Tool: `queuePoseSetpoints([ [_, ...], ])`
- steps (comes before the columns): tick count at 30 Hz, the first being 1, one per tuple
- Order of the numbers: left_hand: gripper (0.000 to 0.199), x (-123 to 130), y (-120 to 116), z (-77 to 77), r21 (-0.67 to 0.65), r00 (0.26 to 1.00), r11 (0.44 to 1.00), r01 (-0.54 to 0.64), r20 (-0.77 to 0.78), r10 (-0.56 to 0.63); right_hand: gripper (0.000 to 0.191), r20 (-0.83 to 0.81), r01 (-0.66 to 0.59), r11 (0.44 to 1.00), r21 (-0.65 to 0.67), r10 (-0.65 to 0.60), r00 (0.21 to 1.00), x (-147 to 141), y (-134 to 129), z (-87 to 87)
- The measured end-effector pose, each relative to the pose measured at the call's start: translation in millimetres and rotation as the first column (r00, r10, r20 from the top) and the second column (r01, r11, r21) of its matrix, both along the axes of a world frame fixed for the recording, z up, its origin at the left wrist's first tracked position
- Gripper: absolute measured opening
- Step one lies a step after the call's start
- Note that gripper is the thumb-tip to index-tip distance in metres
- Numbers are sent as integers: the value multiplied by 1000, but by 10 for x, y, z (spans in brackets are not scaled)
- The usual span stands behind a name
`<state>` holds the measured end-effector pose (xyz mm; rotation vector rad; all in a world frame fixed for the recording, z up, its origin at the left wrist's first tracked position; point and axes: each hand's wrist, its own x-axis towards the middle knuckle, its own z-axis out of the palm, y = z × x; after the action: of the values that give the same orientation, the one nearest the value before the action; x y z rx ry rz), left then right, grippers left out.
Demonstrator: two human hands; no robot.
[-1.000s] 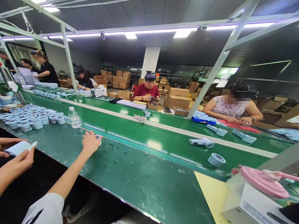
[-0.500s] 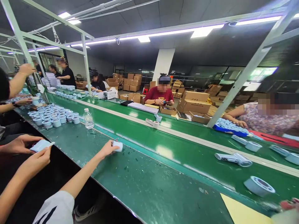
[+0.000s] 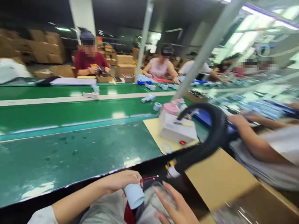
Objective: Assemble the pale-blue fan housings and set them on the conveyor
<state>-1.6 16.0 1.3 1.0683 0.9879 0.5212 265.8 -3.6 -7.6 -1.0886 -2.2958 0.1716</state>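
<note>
A light blue cylindrical part (image 3: 134, 196) is held in my left hand (image 3: 123, 182) above my lap, low in the head view. Thin red wires (image 3: 149, 178) with a small white plug stick out beside its top. Just right of the part, my right hand (image 3: 174, 205) has its fingers spread and holds nothing. The dark green bench (image 3: 70, 155) lies in front of both hands. Past its far edge, a similar round blue part (image 3: 157, 106) rests on the green belt (image 3: 112, 109).
A white box (image 3: 178, 127) with a red light stands on yellow card (image 3: 151, 127). A black hose (image 3: 217, 127) arches beside it. An open carton (image 3: 257, 199) is at the lower right. Several people sit across the belt; a co-worker's arm (image 3: 247, 133) is at the right.
The view has swung right and down. My left hand has brought the blue part from the bench to above my lap. My right hand, the white box and the carton have come into view.
</note>
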Motion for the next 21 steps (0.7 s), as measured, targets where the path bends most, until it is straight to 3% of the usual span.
queuePoseSetpoints([
  [2, 25, 74, 3, 50, 59, 996, 994, 87, -28, -85, 48, 85, 6, 1000, 28, -8, 996, -109, -157, 17],
  [4, 17, 102, -8, 86, 222, 983, 963, 151, -137, -123, 40, 126, 39, 999, -7, -38, 991, -238, -197, 48],
  [8, 16, 109, -71, 105, 531, 925, 802, 274, -374, -69, 18, 85, 72, 982, -177, -57, 995, -341, -185, 89],
  [13, 15, 66, -76, 68, 555, 911, 791, 259, -412, -10, 26, 44, 58, 991, -123, -53, 998, -279, -236, 99],
  [17, 19, 56, -72, 32, 549, 921, 789, 275, -385, -54, 39, 79, 51, 997, -61, -46, 996, -292, -229, 84],
  [21, 18, 78, -95, 6, 583, 936, 772, 253, -348, -44, 22, 106, 32, 970, -243, -7, 994, -337, -198, 65],
])
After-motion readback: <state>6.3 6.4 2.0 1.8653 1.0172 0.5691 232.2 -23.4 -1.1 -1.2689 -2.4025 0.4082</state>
